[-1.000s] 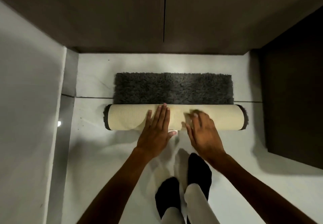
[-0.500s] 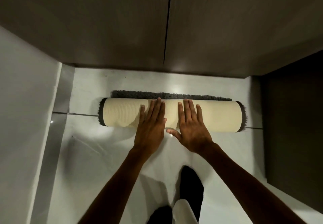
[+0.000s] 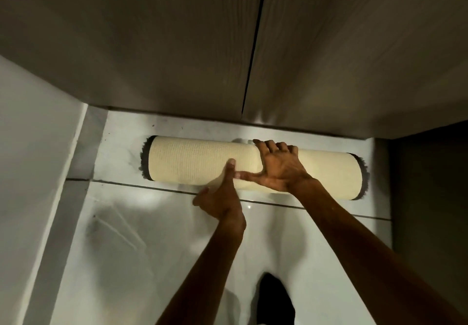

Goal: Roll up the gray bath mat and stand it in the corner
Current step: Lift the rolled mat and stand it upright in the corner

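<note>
The bath mat (image 3: 192,162) lies fully rolled on the white floor, a cream-backed cylinder with gray pile showing only at both ends, close to the base of the wooden cabinet. My right hand (image 3: 277,166) wraps over the top of the roll near its middle, fingers curled over the far side and thumb stretched along the near side. My left hand (image 3: 220,195) sits at the roll's near edge, index finger pressed up against the cream backing, the other fingers tucked beneath.
Wood-grain cabinet doors (image 3: 253,45) rise just beyond the roll. A pale wall (image 3: 30,147) with a gray ledge bounds the left, a dark panel (image 3: 430,198) the right. My black-socked foot (image 3: 274,296) stands on the floor tiles below.
The last strip of flat gray pile has been rolled in and the roll moved toward the cabinet. My flat palms gave way to a right-hand grip over the top and a left hand at the near edge.
</note>
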